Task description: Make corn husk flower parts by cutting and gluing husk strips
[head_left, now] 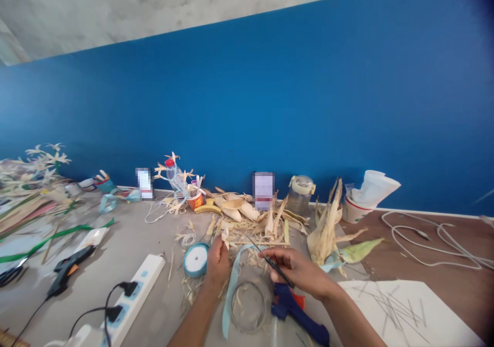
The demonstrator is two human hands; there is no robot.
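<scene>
My left hand (pixel 217 263) is closed in a pinch on a small pale corn-husk piece (pixel 226 237) held up over the table. My right hand (pixel 297 270) is closed around a thin dark stick-like tool (pixel 270 259) that points up and left toward the husk piece. A light blue ribbon (pixel 231 280) trails from between the hands toward me. Just left of my left hand lies a ribbon spool (pixel 196 259). A blue glue gun (pixel 295 308) rests under my right wrist, beside a clear glass jar (pixel 249 306).
Dried corn husks (pixel 326 228) pile up behind the hands. A white power strip (pixel 131 295) with black plugs and a black glue gun (pixel 67 267) lie at left. A lidded jar (pixel 301 192), paper cup (pixel 355 208), white cable (pixel 432 239) and white paper (pixel 405 311) sit at right.
</scene>
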